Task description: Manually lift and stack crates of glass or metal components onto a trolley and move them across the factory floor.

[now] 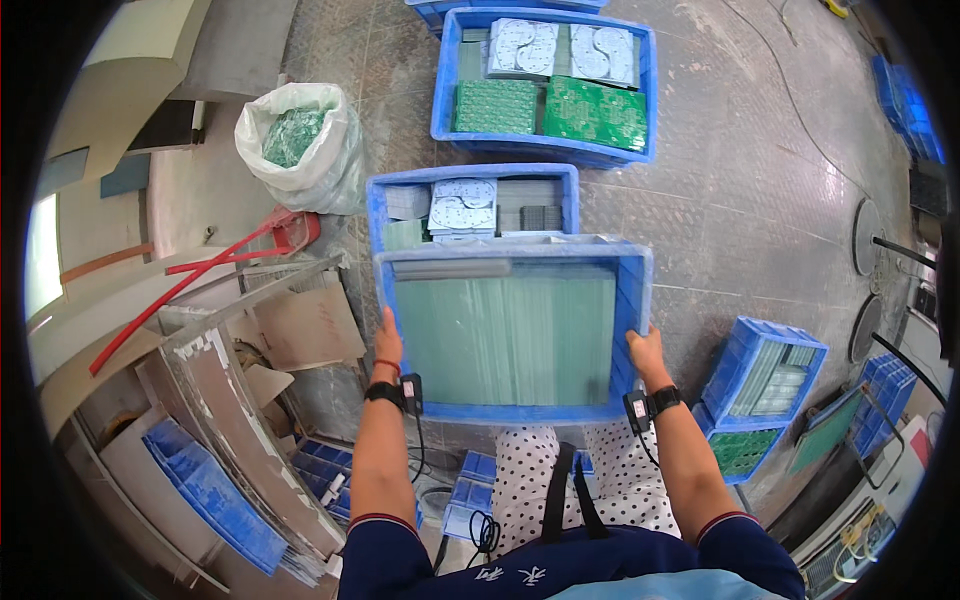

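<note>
Holding blue crate (510, 412) between left grip (388, 345) and right grip (646, 355); might spill green sheets (500, 340) inside crate if tilted.

Looks like a circuit-board workshop: blue crate (545, 153) with green boards (596, 112) upper centre, white sack (335, 180) of green scraps (293, 136) upper left, scuffed grey floor (710, 210), more crates (725, 368) lower right.

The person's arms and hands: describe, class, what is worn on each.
The left hand and right hand are ungloved. Navy short sleeves have red trim. Each wrist wears a black strap with a small black box and thin black cable; the left also has a red band.
</note>
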The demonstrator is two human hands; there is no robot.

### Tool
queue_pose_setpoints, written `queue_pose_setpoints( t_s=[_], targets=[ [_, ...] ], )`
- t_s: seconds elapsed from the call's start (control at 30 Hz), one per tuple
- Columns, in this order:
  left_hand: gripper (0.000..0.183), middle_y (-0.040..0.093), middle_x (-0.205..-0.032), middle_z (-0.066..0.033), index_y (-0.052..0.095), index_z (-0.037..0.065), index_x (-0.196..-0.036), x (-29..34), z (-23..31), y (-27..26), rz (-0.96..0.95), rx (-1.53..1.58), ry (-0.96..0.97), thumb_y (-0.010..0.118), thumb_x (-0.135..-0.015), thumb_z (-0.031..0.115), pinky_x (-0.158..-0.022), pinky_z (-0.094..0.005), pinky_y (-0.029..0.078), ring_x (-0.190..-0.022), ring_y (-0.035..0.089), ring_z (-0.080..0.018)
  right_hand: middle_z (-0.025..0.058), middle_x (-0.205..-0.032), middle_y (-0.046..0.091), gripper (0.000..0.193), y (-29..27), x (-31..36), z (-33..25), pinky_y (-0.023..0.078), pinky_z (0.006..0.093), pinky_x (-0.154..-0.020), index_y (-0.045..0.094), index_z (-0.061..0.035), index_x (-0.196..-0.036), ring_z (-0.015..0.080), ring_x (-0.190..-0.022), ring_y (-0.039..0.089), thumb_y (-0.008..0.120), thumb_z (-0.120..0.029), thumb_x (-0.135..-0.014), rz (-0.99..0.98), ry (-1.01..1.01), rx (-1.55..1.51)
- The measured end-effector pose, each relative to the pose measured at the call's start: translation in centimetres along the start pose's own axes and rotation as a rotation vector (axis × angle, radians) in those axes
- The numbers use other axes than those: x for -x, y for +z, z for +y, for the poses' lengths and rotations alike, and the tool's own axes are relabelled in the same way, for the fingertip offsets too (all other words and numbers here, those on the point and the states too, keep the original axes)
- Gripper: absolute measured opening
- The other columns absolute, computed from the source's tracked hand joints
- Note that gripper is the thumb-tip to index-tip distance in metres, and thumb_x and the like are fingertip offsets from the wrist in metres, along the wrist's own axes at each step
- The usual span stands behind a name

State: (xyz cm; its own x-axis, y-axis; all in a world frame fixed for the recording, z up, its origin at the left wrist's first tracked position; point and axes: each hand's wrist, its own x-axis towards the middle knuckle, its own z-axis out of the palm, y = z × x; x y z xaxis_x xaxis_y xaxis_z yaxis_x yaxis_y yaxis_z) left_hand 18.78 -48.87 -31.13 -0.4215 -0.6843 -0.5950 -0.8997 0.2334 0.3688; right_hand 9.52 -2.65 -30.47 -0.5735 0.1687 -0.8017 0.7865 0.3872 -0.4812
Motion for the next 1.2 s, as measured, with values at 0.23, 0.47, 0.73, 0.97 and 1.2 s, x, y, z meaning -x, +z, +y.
queue_pose_setpoints(
  t_s=[0.23, 0.47, 0.73, 0.97, 1.2],
  targets=[
    [0.081, 0.046, -0.121, -0.0158, 0.041, -0.008, -0.120, -3.9, -3.9, -1.1, -0.123, 0.188, -0.024, 0.026, -0.083, 0.063, -0.095, -0.0305, 0.030, -0.112, 0.042, -0.0247, 0.0230, -0.086, 0.061, 0.040, 0.6, -0.5, 0.7, 0.044, 0.0376, -0.076, 0.057, 0.0037, -0.098, 0.0312, -0.083, 0.059, 0.055, -0.021, -0.067, 0.037, -0.092, 0.076],
    [0.073, 0.033, -0.132, -0.0117, 0.028, -0.005, -0.129, 2.2, 0.4, 0.4, -0.184, 0.256, 0.100, 0.024, -0.087, 0.055, -0.101, -0.0294, 0.022, -0.119, 0.033, -0.0228, 0.0260, -0.089, 0.059, 0.041, -1.0, 0.1, 1.4, 0.044, 0.0400, -0.080, 0.058, 0.0021, -0.095, 0.0375, -0.087, 0.057, 0.055, -0.021, -0.062, 0.082, -0.112, 0.096],
    [0.088, 0.038, -0.129, -0.0152, 0.033, -0.007, -0.126, 7.2, 1.1, 3.2, -0.298, -0.073, 0.053, 0.025, -0.080, 0.067, -0.098, -0.0308, 0.026, -0.116, 0.038, -0.0260, 0.0289, -0.098, 0.055, 0.044, -4.9, 2.9, 9.2, 0.042, 0.0410, -0.083, 0.057, 0.0061, -0.096, 0.0403, -0.093, 0.054, 0.051, -0.023, -0.063, 0.119, -0.134, 0.151],
    [0.095, 0.042, -0.125, -0.0192, 0.037, -0.010, -0.121, 14.6, -0.1, 8.1, -0.277, -0.113, 0.142, 0.025, -0.075, 0.072, -0.097, -0.0328, 0.028, -0.114, 0.040, -0.0281, 0.0277, -0.099, 0.055, 0.048, -12.3, 11.0, 18.1, 0.041, 0.0400, -0.084, 0.054, 0.0058, -0.100, 0.0388, -0.094, 0.053, 0.055, -0.027, -0.064, 0.169, 0.111, 0.033],
    [0.085, 0.042, -0.124, -0.0186, 0.036, -0.009, -0.123, 20.8, -2.5, 16.3, -0.481, -0.060, 0.091, 0.027, -0.081, 0.065, -0.094, -0.0320, 0.031, -0.111, 0.042, -0.0275, 0.0281, -0.098, 0.055, 0.052, -22.0, 16.5, 26.8, 0.042, 0.0381, -0.083, 0.052, 0.0070, -0.103, 0.0372, -0.092, 0.055, 0.056, -0.027, -0.064, 0.261, 0.222, -0.017]
  ],
)
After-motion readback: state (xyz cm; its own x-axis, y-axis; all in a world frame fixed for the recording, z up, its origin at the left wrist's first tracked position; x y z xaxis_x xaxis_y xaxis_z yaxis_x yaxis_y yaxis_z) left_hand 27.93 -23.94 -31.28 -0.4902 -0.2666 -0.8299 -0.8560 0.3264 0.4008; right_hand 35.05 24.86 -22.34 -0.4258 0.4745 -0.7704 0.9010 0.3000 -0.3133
